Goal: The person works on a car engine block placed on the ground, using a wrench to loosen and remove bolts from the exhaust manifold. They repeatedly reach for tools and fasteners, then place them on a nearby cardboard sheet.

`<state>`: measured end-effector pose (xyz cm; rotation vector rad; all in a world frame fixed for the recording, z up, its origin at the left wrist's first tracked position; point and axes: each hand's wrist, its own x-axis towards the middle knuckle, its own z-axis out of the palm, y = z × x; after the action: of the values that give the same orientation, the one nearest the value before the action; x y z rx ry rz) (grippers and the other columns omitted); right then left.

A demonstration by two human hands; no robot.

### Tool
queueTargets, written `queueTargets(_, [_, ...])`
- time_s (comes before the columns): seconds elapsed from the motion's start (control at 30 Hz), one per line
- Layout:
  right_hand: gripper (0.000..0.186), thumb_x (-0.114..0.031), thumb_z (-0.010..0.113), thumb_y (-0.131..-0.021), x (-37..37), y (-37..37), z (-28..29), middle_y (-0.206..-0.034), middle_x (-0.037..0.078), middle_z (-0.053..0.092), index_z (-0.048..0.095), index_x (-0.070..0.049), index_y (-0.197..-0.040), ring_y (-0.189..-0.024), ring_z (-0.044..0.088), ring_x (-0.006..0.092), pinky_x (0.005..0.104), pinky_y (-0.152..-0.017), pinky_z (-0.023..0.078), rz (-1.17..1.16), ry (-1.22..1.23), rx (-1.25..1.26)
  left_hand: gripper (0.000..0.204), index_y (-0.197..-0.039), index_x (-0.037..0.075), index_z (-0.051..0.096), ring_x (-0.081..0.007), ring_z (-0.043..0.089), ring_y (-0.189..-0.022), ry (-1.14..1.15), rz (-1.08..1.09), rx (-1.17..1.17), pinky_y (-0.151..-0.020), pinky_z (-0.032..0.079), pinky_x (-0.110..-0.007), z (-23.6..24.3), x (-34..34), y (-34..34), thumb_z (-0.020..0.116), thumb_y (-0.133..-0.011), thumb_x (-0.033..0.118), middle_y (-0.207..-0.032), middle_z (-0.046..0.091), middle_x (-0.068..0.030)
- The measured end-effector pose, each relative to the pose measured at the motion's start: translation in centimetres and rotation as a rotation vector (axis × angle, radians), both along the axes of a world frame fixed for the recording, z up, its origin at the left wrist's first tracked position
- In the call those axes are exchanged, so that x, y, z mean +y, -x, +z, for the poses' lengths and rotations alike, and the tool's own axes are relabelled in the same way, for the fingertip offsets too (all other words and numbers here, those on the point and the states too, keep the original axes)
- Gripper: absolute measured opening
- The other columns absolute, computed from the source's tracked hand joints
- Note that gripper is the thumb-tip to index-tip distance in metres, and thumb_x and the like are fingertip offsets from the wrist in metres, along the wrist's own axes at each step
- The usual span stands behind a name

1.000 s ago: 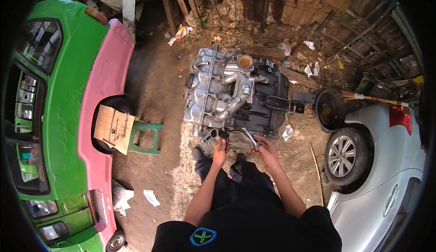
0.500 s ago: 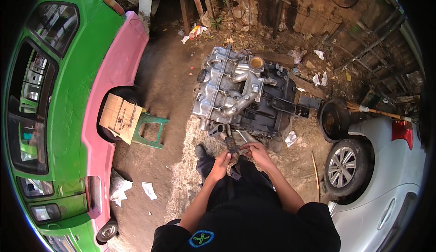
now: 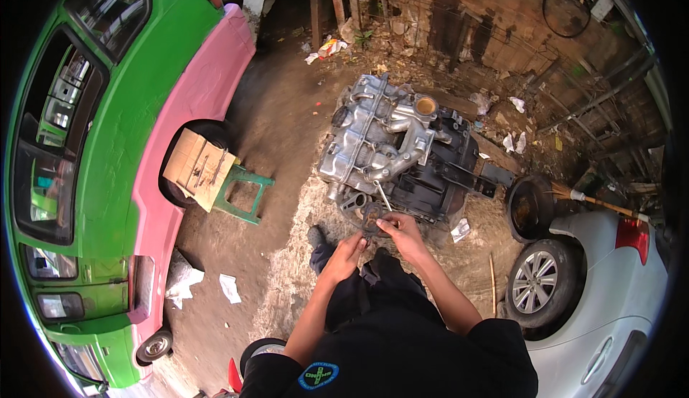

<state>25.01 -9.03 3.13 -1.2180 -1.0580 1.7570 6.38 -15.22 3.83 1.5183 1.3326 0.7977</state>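
Observation:
In front of my body, both hands are together at the near side of an engine [image 3: 377,136]. The fingers of my left hand [image 3: 349,251] are closed on the lower edge of a small dark metal part [image 3: 371,218], flat and with openings in it. My right hand [image 3: 403,234] holds a slim silver wrench [image 3: 383,194] that points up toward the engine, and its fingertips also meet the dark part. Silver castings and curved intake pipes cover the engine's left half; its right half is black. Just beyond my left hand, a round-ended metal pipe outlet [image 3: 353,202] sticks out.
On the left stands a green and pink van [image 3: 169,104]. Beside its wheel, a green stool [image 3: 247,193] has cardboard [image 3: 195,168] with thin tools on it. A black basin [image 3: 530,208] and a silver car [image 3: 610,290] are on the right. Litter lies along the far wall.
My view has shifted, so the scene sits further right. The wrench in my right hand now points up clearly, and the dark part is raised and turned more face-on.

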Motion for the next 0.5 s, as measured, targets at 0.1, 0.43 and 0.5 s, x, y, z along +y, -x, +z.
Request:
queueTargets(0.1, [0.012, -0.01, 0.071, -0.092, 0.2, 1.0, 0.6, -0.084, 0.002, 0.062, 0.068, 0.002, -0.09, -0.075, 0.059, 0.0106, 0.0276, -0.07, 0.048, -0.05, 0.034, 0.092, 0.028, -0.106, -0.003, 0.053, -0.0365, 0.054, -0.076, 0.043, 0.051, -0.118, -0.073, 0.044, -0.042, 0.9, -0.1, 1.0, 0.044, -0.106, 0.024, -0.083, 0.057, -0.0213])
queueTargets(0.43, [0.014, -0.01, 0.07, -0.092, 0.4, 6.8, 3.1, -0.076, 0.002, 0.062, 0.068, 0.003, -0.086, -0.069, 0.056, 0.0109, 0.029, -0.067, 0.044, 0.074, -0.069, -0.026, 0.03, -0.094, -0.001, 0.054, -0.0209, 0.047, -0.065, -0.031, 0.417, -0.211, -0.063, 0.04, -0.036, 1.1, -3.4, 7.4, 0.045, -0.105, 0.025, -0.069, 0.049, -0.0106])
queueTargets(0.5, [0.015, -0.01, 0.07, -0.091, 0.3, 8.7, 3.4, -0.074, 0.002, 0.061, 0.067, 0.003, -0.085, -0.067, 0.055, 0.0112, 0.0298, -0.067, 0.043, 0.105, -0.078, -0.011, 0.032, -0.086, -0.001, 0.053, -0.0135, 0.041, -0.063, -0.072, 0.524, -0.221, -0.06, 0.037, -0.032, 0.8, -4.1, 9.0, 0.046, -0.104, 0.025, -0.066, 0.045, -0.0053])
